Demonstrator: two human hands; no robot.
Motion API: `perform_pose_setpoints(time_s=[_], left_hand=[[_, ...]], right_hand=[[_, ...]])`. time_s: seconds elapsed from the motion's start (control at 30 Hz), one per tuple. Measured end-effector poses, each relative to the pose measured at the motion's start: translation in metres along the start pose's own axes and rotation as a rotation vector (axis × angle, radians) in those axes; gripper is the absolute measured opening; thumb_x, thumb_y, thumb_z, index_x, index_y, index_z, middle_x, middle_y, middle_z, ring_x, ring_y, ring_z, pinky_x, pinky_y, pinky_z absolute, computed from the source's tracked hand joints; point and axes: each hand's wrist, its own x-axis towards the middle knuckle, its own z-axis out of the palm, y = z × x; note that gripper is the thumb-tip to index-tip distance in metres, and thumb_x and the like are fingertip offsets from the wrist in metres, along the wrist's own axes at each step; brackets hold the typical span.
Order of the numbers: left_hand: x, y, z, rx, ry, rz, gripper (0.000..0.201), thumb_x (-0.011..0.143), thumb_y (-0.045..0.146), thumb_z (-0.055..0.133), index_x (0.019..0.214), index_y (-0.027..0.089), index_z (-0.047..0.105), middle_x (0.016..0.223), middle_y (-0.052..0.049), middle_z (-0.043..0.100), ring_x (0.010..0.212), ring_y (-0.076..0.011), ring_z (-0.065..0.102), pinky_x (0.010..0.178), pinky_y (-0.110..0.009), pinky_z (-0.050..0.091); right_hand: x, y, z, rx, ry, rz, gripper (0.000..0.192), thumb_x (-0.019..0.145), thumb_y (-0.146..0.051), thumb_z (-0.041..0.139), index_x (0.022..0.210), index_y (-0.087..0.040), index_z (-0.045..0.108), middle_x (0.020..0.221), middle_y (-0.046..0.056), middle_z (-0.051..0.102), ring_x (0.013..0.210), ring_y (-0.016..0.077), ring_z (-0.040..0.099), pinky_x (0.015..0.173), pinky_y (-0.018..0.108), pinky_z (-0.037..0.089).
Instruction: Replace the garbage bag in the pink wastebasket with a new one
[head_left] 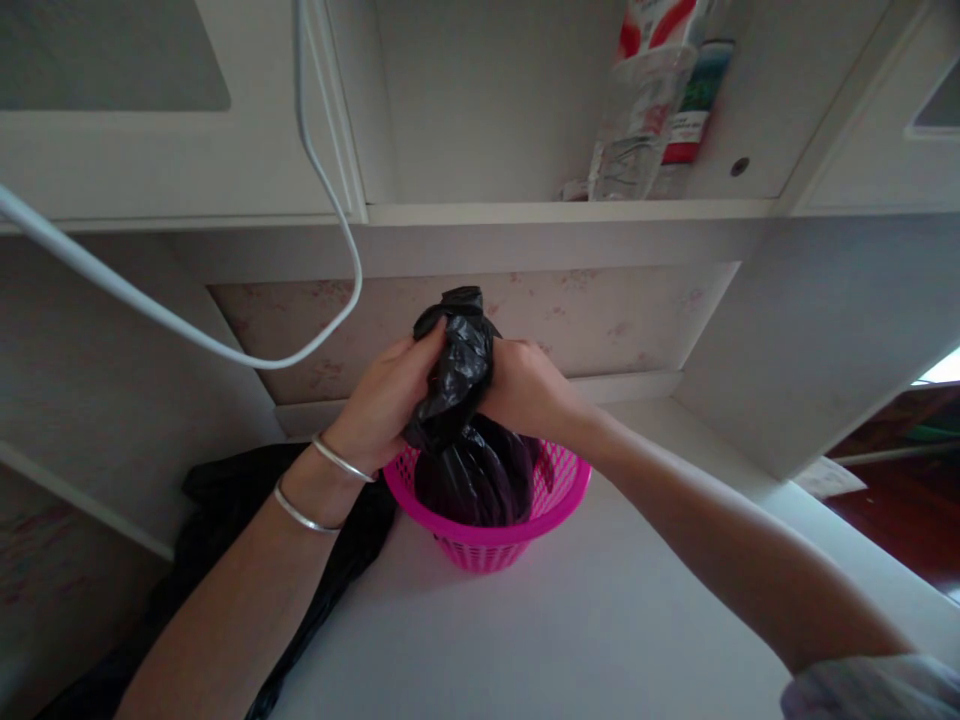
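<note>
In the head view, the black plastic bag stands bunched upward, its lower, rounded part inside the pink basket on the white surface. The left grip grasps the bag's gathered upper part from one side, thumb against the film; the right grip is closed around the other side, its fingertips hidden. The creased, shiny film looks thin, soft and rather slippery, likely light in itself and easy to tear under a sharp pull; what weight it may hold cannot be told. The gathered neck seems the best place to take hold, as the folded layers should bear more strain than the taut, glossy bulge below. More black plastic lies just beside the basket.
</note>
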Motion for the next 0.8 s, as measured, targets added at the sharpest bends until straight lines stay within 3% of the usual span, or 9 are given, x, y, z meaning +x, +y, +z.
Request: perform_pose_setpoints(time_s=[0.1, 0.33, 0.47, 0.63, 0.7, 0.8], left_hand=[[-0.002, -0.004, -0.001, -0.068, 0.032, 0.001, 0.021, 0.079, 0.041, 0.073, 0.081, 0.020, 0.073, 0.080, -0.002, 0.075, 0.089, -0.0248, 0.072, 0.080, -0.033, 0.054], [-0.015, -0.019, -0.019, -0.108, 0.157, 0.129, 0.022, 0.079, 0.033, 0.076, 0.097, 0.023, 0.072, 0.103, -0.001, 0.076, 0.101, -0.0220, 0.070, 0.090, -0.033, 0.053], [-0.020, -0.039, -0.029, 0.071, 0.058, 0.129, 0.036, 0.084, 0.038, 0.074, 0.115, 0.022, 0.069, 0.124, -0.006, 0.071, 0.117, -0.0239, 0.064, 0.103, -0.037, 0.047], [-0.031, -0.066, -0.033, 0.223, -0.074, 0.145, 0.049, 0.094, 0.051, 0.058, 0.132, 0.021, 0.062, 0.138, -0.010, 0.065, 0.132, -0.0278, 0.054, 0.112, -0.040, 0.039], [-0.035, -0.071, -0.032, 0.347, -0.153, 0.164, 0.051, 0.089, 0.049, 0.066, 0.132, 0.023, 0.061, 0.137, -0.010, 0.065, 0.129, -0.0298, 0.056, 0.111, -0.043, 0.039], [-0.037, -0.072, -0.029, 0.531, -0.155, 0.168, 0.058, 0.080, 0.044, 0.077, 0.133, 0.024, 0.060, 0.133, -0.011, 0.067, 0.124, -0.0318, 0.059, 0.110, -0.046, 0.041]], right_hand=[[0.000, -0.003, -0.001, -0.007, -0.037, 0.064, 0.012, 0.072, -0.008, 0.054, 0.070, -0.016, 0.062, 0.073, 0.009, 0.071, 0.073, 0.0217, 0.068, 0.057, 0.026, 0.035], [-0.002, -0.002, -0.006, 0.029, -0.058, 0.077, 0.019, 0.068, -0.002, 0.051, 0.065, -0.014, 0.064, 0.067, 0.007, 0.069, 0.066, 0.0163, 0.062, 0.057, 0.023, 0.034], [-0.002, -0.001, -0.008, 0.072, -0.048, 0.093, 0.019, 0.068, -0.001, 0.051, 0.067, -0.014, 0.065, 0.064, 0.005, 0.067, 0.064, 0.0147, 0.058, 0.057, 0.022, 0.034], [0.000, 0.001, -0.012, 0.116, 0.026, 0.111, 0.016, 0.066, -0.003, 0.050, 0.062, -0.014, 0.059, 0.060, 0.001, 0.058, 0.063, 0.0143, 0.053, 0.057, 0.023, 0.033], [0.001, 0.003, -0.013, 0.139, 0.078, 0.122, 0.015, 0.065, -0.003, 0.049, 0.062, -0.014, 0.058, 0.060, 0.000, 0.054, 0.064, 0.0141, 0.052, 0.058, 0.023, 0.033], [0.003, 0.005, -0.014, 0.209, 0.170, 0.096, 0.013, 0.066, -0.004, 0.047, 0.064, -0.012, 0.058, 0.062, -0.001, 0.051, 0.067, 0.0133, 0.050, 0.060, 0.023, 0.033]])
